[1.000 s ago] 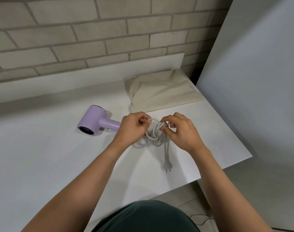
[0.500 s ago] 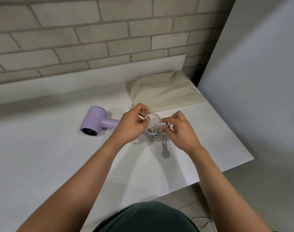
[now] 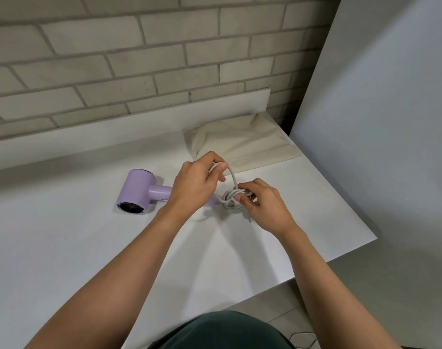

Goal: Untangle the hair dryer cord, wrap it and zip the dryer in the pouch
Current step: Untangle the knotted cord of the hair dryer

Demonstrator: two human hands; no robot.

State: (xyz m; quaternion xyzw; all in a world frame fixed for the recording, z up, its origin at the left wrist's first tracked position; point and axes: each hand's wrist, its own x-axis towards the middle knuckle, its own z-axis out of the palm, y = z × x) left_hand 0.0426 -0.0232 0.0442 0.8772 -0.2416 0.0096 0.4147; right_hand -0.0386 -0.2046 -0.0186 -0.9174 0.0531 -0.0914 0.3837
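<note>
Near the frame's centre the left hand pinches a loop of cord while the right hand grips the knotted bundle, so untangling looks barely begun, with the purple hair dryer on the desk and the pouch behind untouched.

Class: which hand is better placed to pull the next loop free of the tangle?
Probably the left hand: it pinches a raised cord loop, while the right hand holds the tangle steady.

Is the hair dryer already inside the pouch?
No, the purple hair dryer lies on the white table, left of the flat beige pouch.
</note>
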